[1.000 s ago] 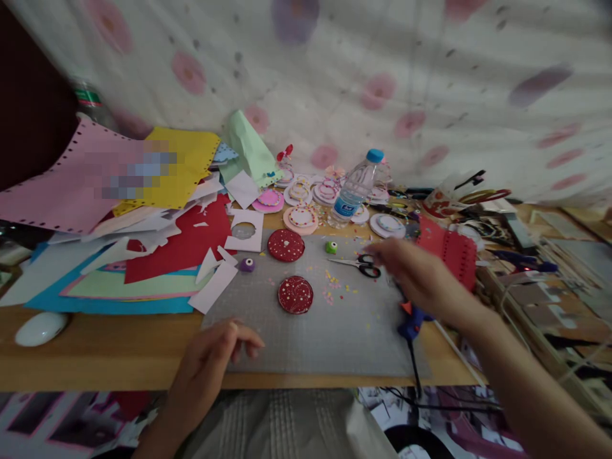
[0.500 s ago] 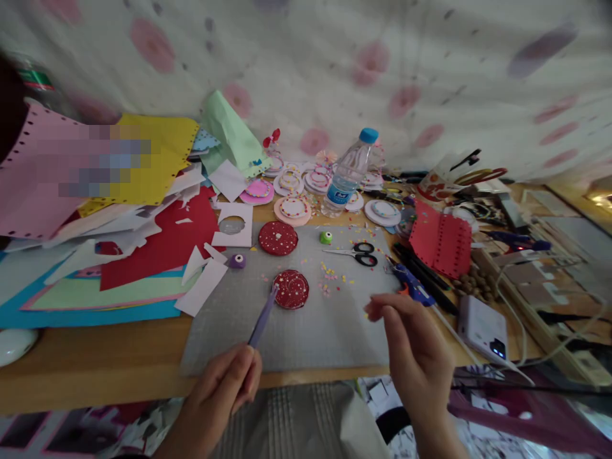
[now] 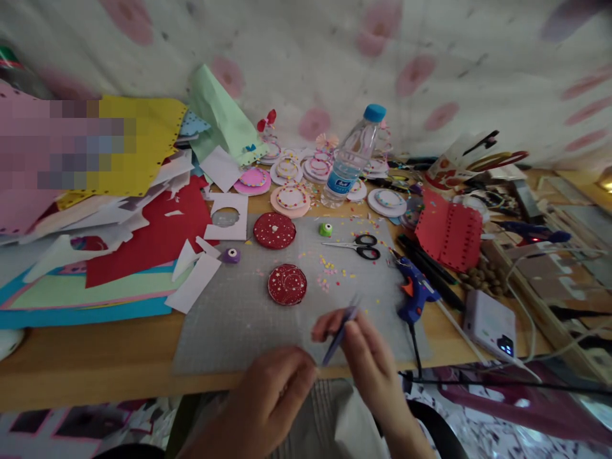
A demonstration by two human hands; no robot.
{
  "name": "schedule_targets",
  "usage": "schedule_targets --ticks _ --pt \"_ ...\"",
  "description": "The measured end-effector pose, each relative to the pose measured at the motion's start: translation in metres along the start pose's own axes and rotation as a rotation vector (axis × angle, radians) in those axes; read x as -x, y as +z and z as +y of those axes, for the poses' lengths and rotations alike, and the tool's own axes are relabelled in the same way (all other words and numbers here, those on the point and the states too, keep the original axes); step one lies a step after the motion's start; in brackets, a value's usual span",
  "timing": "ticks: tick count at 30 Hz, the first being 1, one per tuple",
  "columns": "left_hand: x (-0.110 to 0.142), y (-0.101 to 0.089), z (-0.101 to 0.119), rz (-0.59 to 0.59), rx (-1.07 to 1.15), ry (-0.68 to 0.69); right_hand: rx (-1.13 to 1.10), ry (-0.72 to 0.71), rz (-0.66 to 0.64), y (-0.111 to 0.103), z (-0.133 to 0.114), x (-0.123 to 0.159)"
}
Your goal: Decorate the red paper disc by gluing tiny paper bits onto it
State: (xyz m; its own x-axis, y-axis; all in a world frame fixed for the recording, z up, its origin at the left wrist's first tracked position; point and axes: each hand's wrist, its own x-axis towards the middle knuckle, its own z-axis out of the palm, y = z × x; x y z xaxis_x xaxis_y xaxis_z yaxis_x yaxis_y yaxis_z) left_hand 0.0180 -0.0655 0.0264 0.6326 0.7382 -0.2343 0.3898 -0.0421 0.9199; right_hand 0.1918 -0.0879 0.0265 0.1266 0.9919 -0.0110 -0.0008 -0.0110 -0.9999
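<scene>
Between the thumb and fingers of my right hand [image 3: 370, 354] is a slim pair of purple tweezers [image 3: 340, 336], tilted and slightly blurred. My left hand [image 3: 280, 395] is closed just left of the tweezers' lower end; whether its fingertips touch them or hold anything is hidden. Beyond the hands, a dark red star-dotted disc [image 3: 287, 284] with a curved line lies on the grey cutting mat [image 3: 239, 338]. Behind it sits a second red disc [image 3: 274, 231]. A purple craft punch [image 3: 232, 255], a green punch [image 3: 326, 229], black-handled scissors [image 3: 356, 246] and tiny confetti pieces [image 3: 327, 273] lie around them.
At right are a blue glue gun [image 3: 415, 290] with its cord, a power bank [image 3: 490, 325] and red punched card [image 3: 448, 233]. A water bottle [image 3: 351, 159] stands behind among bead-ringed paper discs [image 3: 290, 199]. Coloured paper [image 3: 157, 236] is heaped at left.
The tweezers have gone from my left hand into my right and come off the nearer red disc. My hands have drawn together at the mat's front edge, and the view has shifted slightly.
</scene>
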Motion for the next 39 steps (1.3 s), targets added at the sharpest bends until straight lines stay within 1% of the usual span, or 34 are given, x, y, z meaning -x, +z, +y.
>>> schedule_targets --ticks 1,2,4,5,6,7,9,11,14,16,19,22,25,29,32,37,39 --pt "-0.004 -0.004 -0.003 0.082 -0.069 0.06 -0.001 -0.009 0.087 -0.008 0.002 -0.002" --pt "-0.009 -0.009 -0.007 0.201 -0.141 0.118 0.035 -0.018 0.172 -0.019 0.005 -0.005" --pt "-0.022 -0.019 -0.018 0.449 -0.305 0.223 0.218 -0.021 0.278 -0.043 0.01 -0.01" --pt "-0.028 -0.024 -0.024 0.53 -0.389 0.267 0.364 -0.013 0.3 -0.056 0.013 -0.012" --pt "-0.036 -0.028 -0.029 0.573 -0.474 0.309 0.516 -0.01 0.294 -0.068 0.015 -0.013" --pt "-0.043 -0.031 -0.034 0.59 -0.551 0.334 0.657 -0.002 0.273 -0.079 0.016 -0.015" --pt "-0.056 -0.035 -0.041 0.578 -0.671 0.357 0.881 0.014 0.22 -0.094 0.018 -0.02" --pt "-0.067 -0.036 -0.044 0.546 -0.727 0.351 1.03 0.036 0.151 -0.099 0.018 -0.027" --pt "-0.076 -0.035 -0.044 0.533 -0.735 0.338 1.172 0.029 0.026 -0.092 0.019 -0.043" --pt "-0.079 -0.034 -0.041 0.546 -0.733 0.35 1.235 -0.012 -0.008 -0.083 0.021 -0.055" --pt "-0.081 -0.034 -0.037 0.575 -0.732 0.383 1.325 -0.085 0.018 -0.072 0.026 -0.068" --pt "-0.084 -0.034 -0.034 0.586 -0.734 0.379 1.351 -0.181 0.051 -0.068 0.029 -0.073" --pt "-0.087 -0.034 -0.033 0.564 -0.75 0.376 1.338 -0.256 0.084 -0.07 0.029 -0.072" --pt "-0.088 -0.037 -0.034 0.509 -0.763 0.394 1.359 -0.272 0.101 -0.072 0.027 -0.07" --pt "-0.081 -0.041 -0.035 0.496 -0.751 0.388 1.385 -0.296 0.078 -0.069 0.026 -0.071" --pt "-0.061 -0.047 -0.037 0.554 -0.674 0.349 1.441 -0.346 0.078 -0.067 0.026 -0.074" --pt "-0.056 -0.049 -0.038 0.557 -0.649 0.332 1.465 -0.351 0.09 -0.067 0.026 -0.074"
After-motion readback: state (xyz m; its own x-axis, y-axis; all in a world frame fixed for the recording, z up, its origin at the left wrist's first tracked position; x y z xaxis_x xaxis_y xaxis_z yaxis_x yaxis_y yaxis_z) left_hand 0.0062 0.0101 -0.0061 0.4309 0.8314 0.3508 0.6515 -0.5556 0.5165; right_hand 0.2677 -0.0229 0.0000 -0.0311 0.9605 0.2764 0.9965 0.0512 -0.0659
